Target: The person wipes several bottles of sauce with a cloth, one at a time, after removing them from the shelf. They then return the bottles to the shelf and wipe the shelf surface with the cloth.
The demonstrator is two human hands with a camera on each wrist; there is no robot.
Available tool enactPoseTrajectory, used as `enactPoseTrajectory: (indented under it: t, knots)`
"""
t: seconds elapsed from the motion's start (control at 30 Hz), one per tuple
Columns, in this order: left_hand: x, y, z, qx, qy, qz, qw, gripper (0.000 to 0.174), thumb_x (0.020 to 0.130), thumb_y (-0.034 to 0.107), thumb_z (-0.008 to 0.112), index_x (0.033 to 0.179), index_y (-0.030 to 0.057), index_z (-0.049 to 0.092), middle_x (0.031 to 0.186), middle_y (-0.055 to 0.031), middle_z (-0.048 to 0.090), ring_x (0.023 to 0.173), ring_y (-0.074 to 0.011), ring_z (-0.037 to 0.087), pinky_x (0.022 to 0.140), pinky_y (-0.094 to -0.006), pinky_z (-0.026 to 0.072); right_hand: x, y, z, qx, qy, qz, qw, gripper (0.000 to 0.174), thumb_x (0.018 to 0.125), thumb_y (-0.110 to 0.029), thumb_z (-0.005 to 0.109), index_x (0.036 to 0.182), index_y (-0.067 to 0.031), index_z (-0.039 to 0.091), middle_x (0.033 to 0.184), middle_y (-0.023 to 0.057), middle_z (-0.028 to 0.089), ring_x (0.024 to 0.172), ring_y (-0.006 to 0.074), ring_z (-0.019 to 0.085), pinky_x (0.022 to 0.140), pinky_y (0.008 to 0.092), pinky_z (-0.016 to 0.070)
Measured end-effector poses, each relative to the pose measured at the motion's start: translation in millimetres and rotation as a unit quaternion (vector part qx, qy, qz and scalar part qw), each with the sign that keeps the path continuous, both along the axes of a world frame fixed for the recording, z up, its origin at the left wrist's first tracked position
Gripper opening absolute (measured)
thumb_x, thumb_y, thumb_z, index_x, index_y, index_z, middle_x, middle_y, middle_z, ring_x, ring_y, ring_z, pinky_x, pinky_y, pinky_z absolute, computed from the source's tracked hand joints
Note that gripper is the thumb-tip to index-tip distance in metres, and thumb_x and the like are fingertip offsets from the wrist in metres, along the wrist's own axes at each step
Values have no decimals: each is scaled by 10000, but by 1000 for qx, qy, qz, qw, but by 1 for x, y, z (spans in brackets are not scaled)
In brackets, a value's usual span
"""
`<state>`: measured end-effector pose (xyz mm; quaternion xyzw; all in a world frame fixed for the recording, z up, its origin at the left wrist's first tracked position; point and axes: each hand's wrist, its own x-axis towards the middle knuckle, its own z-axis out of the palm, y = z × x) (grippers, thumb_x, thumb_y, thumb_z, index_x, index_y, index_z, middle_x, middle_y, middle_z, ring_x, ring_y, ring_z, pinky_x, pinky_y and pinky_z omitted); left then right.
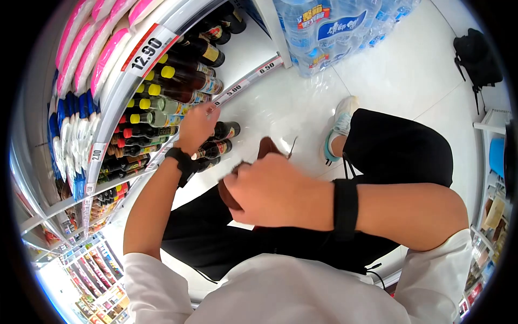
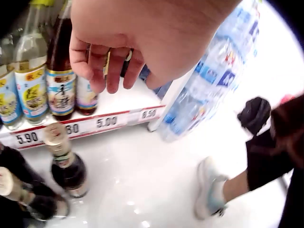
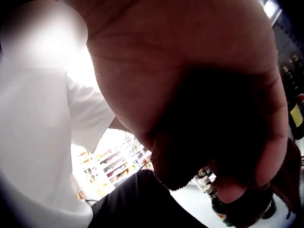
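Observation:
My left hand [image 1: 198, 129] reaches to the front of the shelf, its fingers loosely bent and nothing in them. In the left wrist view the fingers [image 2: 113, 80] hang in front of a brown sauce bottle [image 2: 61, 92] with a blue and yellow label, beside a clear bottle [image 2: 31, 90]. Held in front of my body, my right hand [image 1: 280, 191] grips a bunched brown cloth [image 1: 229, 195]. Part of that cloth sticks out beyond the knuckles, and in the right wrist view the cloth [image 3: 175, 168] looks dark under the palm.
Dark bottles [image 2: 70, 173] stand on the floor below the shelf's price strip [image 1: 234, 90]. Wrapped water bottle packs [image 1: 340, 27] are stacked beyond the shelf end. Pink and white bags [image 1: 110, 59] fill the upper shelf. A black bag [image 1: 477, 56] lies at the right.

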<state>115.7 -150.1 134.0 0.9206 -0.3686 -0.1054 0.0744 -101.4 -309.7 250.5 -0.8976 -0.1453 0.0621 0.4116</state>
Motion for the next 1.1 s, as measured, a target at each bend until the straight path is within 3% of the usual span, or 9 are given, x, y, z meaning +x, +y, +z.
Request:
enactPoseTrajectory:
  t: [0.13, 0.2, 0.37, 0.47, 0.5, 0.67, 0.93, 1.0, 1.1]
  knots:
    - [35, -67, 27, -270, 215, 182, 921, 381, 982, 358, 526, 814, 28, 613, 659, -19, 604, 543, -65, 542, 485, -217, 408, -22, 28, -24, -37, 29, 74, 996, 265, 738, -260, 641, 806, -4, 646, 689, 131, 647, 608, 279, 646, 568, 380, 513]
    - [53, -96, 46, -300, 227, 253, 891, 369, 982, 381, 510, 873, 40, 597, 703, -27, 612, 545, -95, 560, 501, -232, 461, -31, 42, -36, -56, 56, 114, 990, 218, 724, -232, 631, 766, -20, 653, 691, 120, 652, 604, 276, 642, 575, 366, 515]
    - [110, -123, 41, -351, 173, 359, 847, 286, 987, 287, 449, 1031, 31, 568, 911, -78, 630, 719, -172, 627, 569, -298, 560, -37, 46, -25, -158, 95, 174, 967, 144, 650, -174, 646, 705, -54, 703, 702, 75, 668, 545, 245, 637, 302, 433, 430]
    - [131, -125, 30, -396, 88, 357, 842, 272, 968, 270, 478, 1030, 21, 567, 917, -87, 620, 770, -196, 631, 596, -298, 558, -37, 41, -18, -169, 95, 168, 967, 148, 657, -154, 643, 740, -60, 722, 692, 72, 673, 551, 250, 640, 330, 423, 459]
    - [176, -102, 5, -241, -43, 253, 936, 256, 940, 239, 500, 1026, 7, 568, 930, -95, 613, 799, -202, 627, 621, -299, 551, -37, 37, -17, -165, 95, 165, 968, 148, 657, -154, 643, 740, -60, 722, 692, 72, 673, 551, 250, 640, 330, 423, 459]
    - [250, -74, -39, -211, -158, 144, 954, 229, 907, 216, 527, 998, 12, 579, 913, -102, 620, 764, -184, 625, 609, -301, 544, -32, 35, -13, -206, 84, 176, 959, 121, 655, -111, 646, 733, -55, 719, 670, 61, 662, 543, 253, 634, 347, 408, 477]
    - [230, -86, -22, -117, -192, 165, 960, 242, 884, 202, 580, 1048, 23, 584, 895, -95, 649, 663, -193, 637, 513, -307, 546, -29, 35, -6, -211, 67, 178, 959, 124, 682, -128, 634, 729, -48, 716, 640, 69, 647, 516, 254, 619, 360, 413, 490]
    - [201, -105, 7, -95, -33, 263, 960, 260, 872, 231, 600, 1047, 40, 580, 911, -83, 639, 671, -187, 622, 496, -314, 538, -29, 36, -6, -210, 71, 179, 959, 125, 688, -132, 631, 728, -52, 718, 636, 69, 649, 517, 254, 621, 368, 416, 498]
    - [193, -111, 10, -137, -4, 315, 939, 285, 866, 271, 613, 1065, 73, 566, 882, -70, 615, 666, -179, 595, 475, -306, 515, -28, 38, -9, -202, 74, 173, 961, 129, 700, -141, 625, 728, -59, 721, 626, 67, 652, 518, 252, 624, 381, 422, 511]
